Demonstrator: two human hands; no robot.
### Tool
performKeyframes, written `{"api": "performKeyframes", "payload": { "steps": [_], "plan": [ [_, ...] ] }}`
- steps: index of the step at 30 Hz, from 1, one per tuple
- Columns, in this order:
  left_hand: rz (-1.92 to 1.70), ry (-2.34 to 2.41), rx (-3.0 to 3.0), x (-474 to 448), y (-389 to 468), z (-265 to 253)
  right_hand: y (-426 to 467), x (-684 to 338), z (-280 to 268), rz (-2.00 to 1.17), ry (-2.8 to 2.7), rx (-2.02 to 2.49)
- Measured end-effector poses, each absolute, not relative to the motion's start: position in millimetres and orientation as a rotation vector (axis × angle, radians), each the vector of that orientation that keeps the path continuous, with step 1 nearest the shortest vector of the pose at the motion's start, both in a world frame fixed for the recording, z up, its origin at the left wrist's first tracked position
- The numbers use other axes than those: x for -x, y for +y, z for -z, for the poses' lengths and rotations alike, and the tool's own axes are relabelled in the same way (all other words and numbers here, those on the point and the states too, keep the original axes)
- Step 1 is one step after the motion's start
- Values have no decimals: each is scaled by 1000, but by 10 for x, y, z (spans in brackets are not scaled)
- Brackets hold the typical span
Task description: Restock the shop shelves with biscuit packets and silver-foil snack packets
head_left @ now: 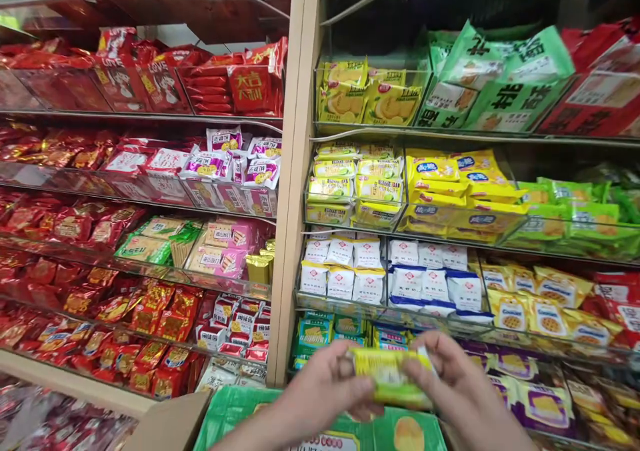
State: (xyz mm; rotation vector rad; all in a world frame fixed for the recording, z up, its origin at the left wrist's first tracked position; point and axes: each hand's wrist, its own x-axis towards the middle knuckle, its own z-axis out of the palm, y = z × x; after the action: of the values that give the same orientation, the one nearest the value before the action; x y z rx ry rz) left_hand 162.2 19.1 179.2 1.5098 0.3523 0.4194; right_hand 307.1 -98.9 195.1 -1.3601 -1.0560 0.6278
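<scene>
Between my two hands is a small yellow-green snack packet (386, 371), held above a green carton at the bottom of the view. My left hand (333, 387) grips its left end, thumb in front and a dark ring on one finger. At the packet's right end, my right hand (445, 377) is closed with its thumb across the front. The print on the packet is blurred. Beneath it, the green carton (235, 407) shows a printed biscuit picture on its right part, and my forearms hide some of its top.
A wooden upright (295, 171) divides the shelves. Left of it are red packets (75, 224); to its right, yellow packets (440, 174), white packets (343, 284) and green bags (505, 77) sit behind clear shelf fronts. A brown cardboard flap (170, 424) sticks up at lower left.
</scene>
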Motion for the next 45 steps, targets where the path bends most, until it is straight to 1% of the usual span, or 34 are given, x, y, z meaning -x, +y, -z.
{"api": "performKeyframes", "payload": {
  "steps": [4, 7, 9, 11, 14, 16, 18, 21, 23, 25, 29, 31, 33, 35, 37, 39, 42, 45],
  "plan": [
    [-529, 261, -1463, -1735, 300, -2100, -849, -3102, -2279, -611, -922, 1296],
    [-617, 253, -1517, -1767, 340, -2185, -796, -3175, -2261, -552, -926, 1270],
    [-713, 250, -1501, -1777, 323, -2201, -789, -3224, -2196, -439, -1028, 1232],
    [-749, 222, -1398, -1783, 282, -2218, -805, -3253, -2144, -168, -1228, 1221],
    [-614, 153, -1153, -1786, 207, -2268, -868, -3242, -2112, 390, -1642, 1202],
    [-616, 156, -1103, -1784, 171, -2305, -919, -3216, -2099, 641, -1830, 1180],
    [-723, 173, -1176, -1782, 154, -2333, -957, -3201, -2070, 692, -1810, 1234],
    [-835, 123, -1306, -1788, 157, -2345, -958, -3224, -2008, 553, -1547, 1352],
    [-866, 83, -1360, -1802, 162, -2331, -918, -3256, -1979, 495, -1476, 1389],
    [-878, 62, -1398, -1819, 160, -2298, -862, -3283, -1971, 564, -1539, 1406],
    [-872, 83, -1464, -1828, 143, -2250, -782, -3330, -2043, 858, -1666, 1349],
    [-874, 78, -1551, -1800, 172, -2330, -784, -3378, -2187, 980, -1714, 1299],
    [-977, 53, -1760, -1756, 266, -2549, -809, -3451, -2456, 1150, -1707, 1274],
    [-1230, 49, -2096, -1725, 440, -2909, -819, -3535, -2853, 1362, -1591, 1301],
    [-1569, 71, -2443, -1749, 676, -3351, -766, -3613, -3320, 1536, -1437, 1372],
    [-1746, 123, -2693, -1851, 926, -3776, -624, -3665, -3765, 1635, -1359, 1463],
    [-1607, 395, -3077, -2091, 1207, -4205, -297, -3679, -4232, 1696, -1297, 1687],
    [-1408, 539, -3277, -2279, 1325, -4331, 1, -3644, -4411, 1768, -1282, 1860]
  ]
}}
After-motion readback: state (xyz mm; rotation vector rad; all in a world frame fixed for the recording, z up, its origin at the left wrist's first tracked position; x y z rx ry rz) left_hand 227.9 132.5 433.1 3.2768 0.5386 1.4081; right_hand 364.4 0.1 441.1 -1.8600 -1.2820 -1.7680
